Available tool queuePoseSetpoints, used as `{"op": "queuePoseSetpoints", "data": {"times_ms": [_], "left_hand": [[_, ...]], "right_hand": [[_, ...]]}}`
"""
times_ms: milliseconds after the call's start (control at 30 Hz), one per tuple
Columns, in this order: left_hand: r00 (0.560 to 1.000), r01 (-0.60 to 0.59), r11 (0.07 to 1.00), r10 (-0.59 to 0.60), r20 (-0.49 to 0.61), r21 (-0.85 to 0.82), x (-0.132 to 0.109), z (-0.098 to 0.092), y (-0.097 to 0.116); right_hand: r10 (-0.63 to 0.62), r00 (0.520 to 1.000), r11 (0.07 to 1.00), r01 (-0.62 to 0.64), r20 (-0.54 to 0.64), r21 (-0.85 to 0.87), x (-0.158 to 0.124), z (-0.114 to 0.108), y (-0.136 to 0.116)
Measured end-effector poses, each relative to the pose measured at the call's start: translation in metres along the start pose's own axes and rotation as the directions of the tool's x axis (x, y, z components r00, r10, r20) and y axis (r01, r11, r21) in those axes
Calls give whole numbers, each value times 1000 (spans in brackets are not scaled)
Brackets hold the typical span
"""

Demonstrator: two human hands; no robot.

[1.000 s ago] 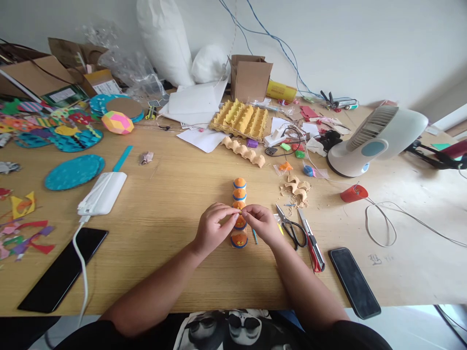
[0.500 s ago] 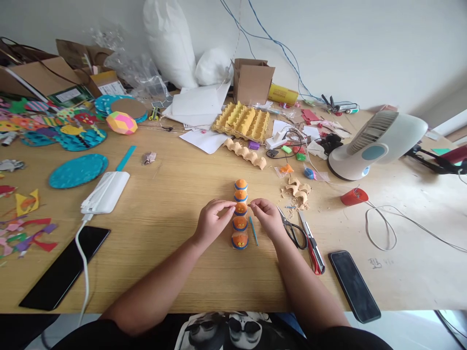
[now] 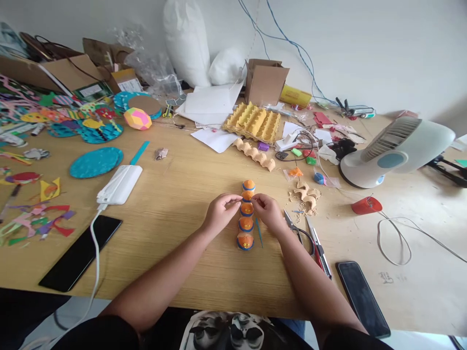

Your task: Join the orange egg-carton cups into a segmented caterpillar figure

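Note:
A row of orange domes trimmed in blue runs away from me, looking like clay-covered egg carton cups. Small yellow marks like eyes show on the nearer domes. At the left side of the second-farthest dome is my left hand, thumb and forefinger brought together. My right hand pinches at the opposite side of that dome. Whatever sits in either pinch is too small to make out. A thin blue stick lies right of the row, beside my right wrist.
Scissors and a red utility knife lie by my right forearm, a phone beyond. A power bank lies left. Farther back are egg cartons, clay bits, carton scraps and a white fan.
Both hands have shifted from the middle dome to the second-farthest one. The camera view has turned slightly left, so the table's things appear farther right.

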State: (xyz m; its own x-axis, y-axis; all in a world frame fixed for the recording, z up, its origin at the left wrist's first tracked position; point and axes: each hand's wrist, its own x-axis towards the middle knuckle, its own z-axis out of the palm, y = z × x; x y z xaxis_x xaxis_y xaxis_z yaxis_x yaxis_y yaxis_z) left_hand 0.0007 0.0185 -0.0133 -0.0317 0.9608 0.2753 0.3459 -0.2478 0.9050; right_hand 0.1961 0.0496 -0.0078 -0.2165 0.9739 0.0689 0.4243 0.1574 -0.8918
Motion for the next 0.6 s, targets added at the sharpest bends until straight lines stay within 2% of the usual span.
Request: {"op": "queuePoseSetpoints", "data": {"times_ms": [100, 300, 467, 600], "left_hand": [[1000, -12, 1000, 13, 14, -27, 11, 5, -6], [995, -97, 995, 98, -10, 24, 35, 12, -16], [988, -155, 987, 156, 13, -34, 35, 13, -20], [964, -266, 961, 263, 51, 78, 34, 8, -19]], "right_hand": [[-45, 999, 997, 45, 0, -65, 3, 0, 1], [-125, 992, 967, 120, -7, -223, 8, 0, 1], [-168, 986, 948, 161, 0, -275, 7, 1, 4], [-172, 985, 950, 164, -6, -266, 6, 2, 7]]}}
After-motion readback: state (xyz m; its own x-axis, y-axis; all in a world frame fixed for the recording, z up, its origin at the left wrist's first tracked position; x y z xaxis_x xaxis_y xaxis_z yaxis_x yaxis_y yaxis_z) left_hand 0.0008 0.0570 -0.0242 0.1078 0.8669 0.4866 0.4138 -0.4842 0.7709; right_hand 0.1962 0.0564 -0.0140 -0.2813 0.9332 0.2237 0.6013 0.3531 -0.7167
